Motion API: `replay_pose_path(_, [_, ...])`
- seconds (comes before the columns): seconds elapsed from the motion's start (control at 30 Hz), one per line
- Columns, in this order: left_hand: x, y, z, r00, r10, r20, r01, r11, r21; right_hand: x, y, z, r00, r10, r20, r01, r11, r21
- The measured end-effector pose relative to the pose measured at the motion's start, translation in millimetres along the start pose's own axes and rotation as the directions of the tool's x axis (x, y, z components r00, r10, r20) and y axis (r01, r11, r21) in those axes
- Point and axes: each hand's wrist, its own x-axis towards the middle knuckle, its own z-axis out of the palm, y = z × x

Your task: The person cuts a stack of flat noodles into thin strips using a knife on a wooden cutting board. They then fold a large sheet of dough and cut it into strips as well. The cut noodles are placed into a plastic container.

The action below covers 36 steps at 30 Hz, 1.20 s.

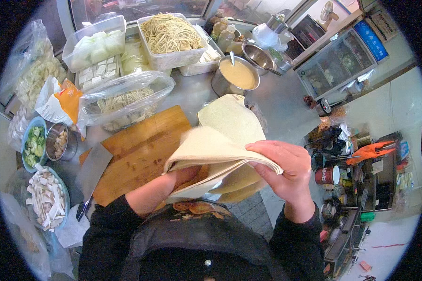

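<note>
A folded stack of thin, pale yellow tofu sheets [211, 144] is held up in front of my apron. My right hand [285, 165] pinches its right edge, thumb below and fingers on top. Inside the fold, my left hand [184, 177] holds the stack from beneath; its fingertips are hidden by the sheets. Partly under the stack lies a wooden cutting board [140, 154] with dark, wet-looking marks. A cleaver [95, 167] rests along the board's left side, its dark handle towards me.
A steel pot [218, 82] of tan sauce with a spoon stands behind the sheets. Noodles fill a plastic tub [176, 63] at the back. Left are bagged noodles [126, 102], a broccoli bowl [26, 131], a steel bowl [51, 135] and a bowl of white strips [65, 207].
</note>
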Motion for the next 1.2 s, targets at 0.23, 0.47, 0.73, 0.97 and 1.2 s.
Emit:
replay_pose_path(0.23, [-11, 23, 20, 0.995, -0.057, 0.080, -0.065, 0.222, 0.973, -1, 4, -3, 1.000, 0.005, 0.004, -0.006, 1.000, 0.027])
replay_pose_path(0.47, [-12, -23, -48, 0.958, 0.225, 0.175, -0.188, 0.038, 0.981, 1, 7, -3, 1.000, 0.014, -0.001, -0.014, 0.998, 0.064])
replay_pose_path(0.73, [-62, 25, 52, 0.991, 0.126, -0.037, -0.016, 0.395, 0.918, -4, 16, -2, 0.999, 0.047, -0.020, -0.046, 0.997, 0.056])
replay_pose_path(0.97, [-61, 14, 49, 0.996, 0.072, 0.056, -0.091, 0.710, 0.698, -3, 13, -1, 1.000, 0.030, -0.007, -0.029, 0.998, 0.058])
replay_pose_path(1.2, [-63, 17, 58, 0.984, 0.171, -0.050, -0.044, 0.504, 0.863, -3, 11, 0, 0.999, 0.038, -0.013, -0.037, 0.998, 0.058])
